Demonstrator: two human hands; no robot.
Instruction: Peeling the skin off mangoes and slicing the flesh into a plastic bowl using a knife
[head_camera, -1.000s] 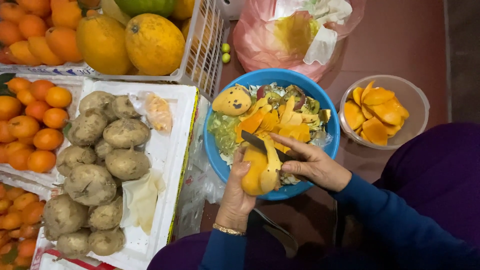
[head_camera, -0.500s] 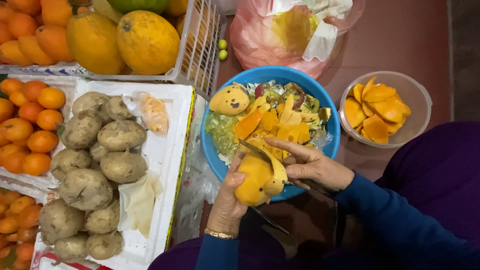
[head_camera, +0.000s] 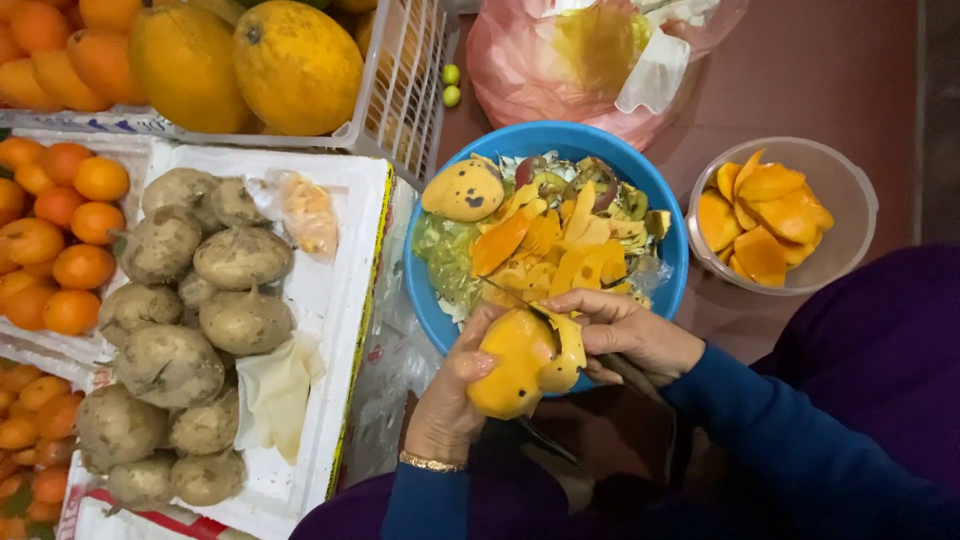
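Observation:
My left hand (head_camera: 452, 395) grips a yellow mango (head_camera: 512, 362) over the near rim of a blue bowl (head_camera: 430, 310). My right hand (head_camera: 625, 330) holds a knife (head_camera: 515, 301) with its blade laid against the mango's top. A loose strip of peel (head_camera: 570, 350) hangs from the fruit under the blade. The blue bowl is filled with mango peels and fruit scraps (head_camera: 540, 230). A clear bowl (head_camera: 850, 190) to the right holds orange mango slices (head_camera: 760, 220).
A white foam box (head_camera: 350, 260) at left holds brown round fruits (head_camera: 215, 300). Small oranges (head_camera: 50, 240) lie at far left. A white basket (head_camera: 400, 100) with large yellow-orange fruits stands at the back. A pink plastic bag (head_camera: 560, 60) sits behind the blue bowl.
The knife has slid along the mango and a longer strip of peel has come away. Both hands have shifted slightly toward me with the fruit.

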